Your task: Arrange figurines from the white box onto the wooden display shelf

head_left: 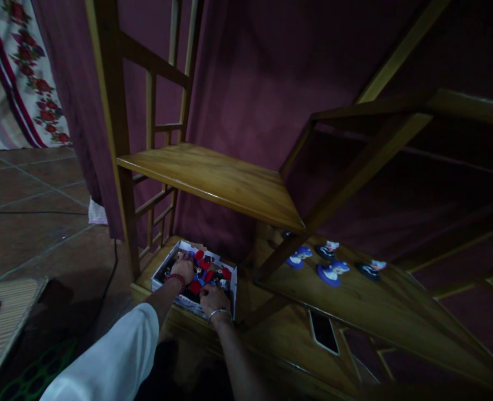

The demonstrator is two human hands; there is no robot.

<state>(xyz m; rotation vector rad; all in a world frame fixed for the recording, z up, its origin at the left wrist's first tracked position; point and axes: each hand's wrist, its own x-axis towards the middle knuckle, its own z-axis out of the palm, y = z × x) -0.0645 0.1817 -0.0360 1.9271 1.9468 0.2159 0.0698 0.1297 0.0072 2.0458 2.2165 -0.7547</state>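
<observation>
Both my hands reach into a white cardboard box (228, 303) on the lowest shelf board. It holds several small figurines (204, 266) in red, blue and black. My left hand (182, 267), with a red beaded bracelet at the wrist, lies over the box's left part. Its fingers point down among the figurines, and their tips are hidden. My right hand (213, 299), wearing a silver bracelet, is at the near right side of the box. Its fingers are curled at the figurines; whether one is gripped I cannot make out.
Several figurines on round bases, such as a blue and white one (333, 273), stand on the board to the right. A phone (323, 332) lies below them. A wooden shelf (213, 172) overhangs the box's far side. Purple cloth (238, 83) hangs behind.
</observation>
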